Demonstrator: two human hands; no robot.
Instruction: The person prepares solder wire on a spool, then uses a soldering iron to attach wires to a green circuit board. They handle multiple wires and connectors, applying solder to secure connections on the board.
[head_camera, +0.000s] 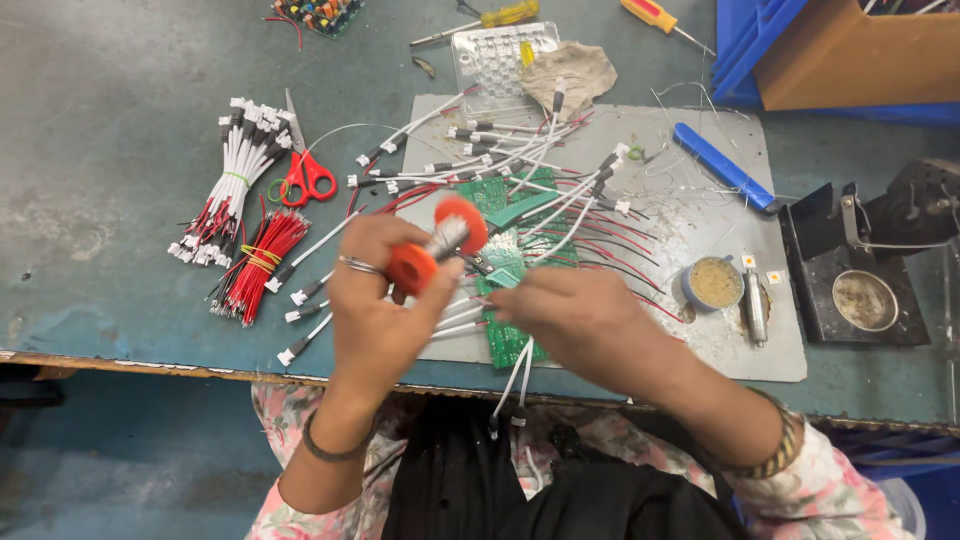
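- Red-handled scissors (305, 176) lie on the table (100, 120) beside a bundle of white wires (232, 180).
- A bundle of red wires (262, 262) sits just below.
- A blue-handled tool (725, 167) rests on the grey mat (720, 230).
- 2 yellow-handled screwdrivers (500, 17) lie at the far edge.

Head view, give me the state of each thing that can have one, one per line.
Left hand: shut on the orange spool, held up.
Right hand: down on the green board, grip unclear.
Scissors: lying closed.
Red wires: bundled.
White wires: bundled.
Tin: open.
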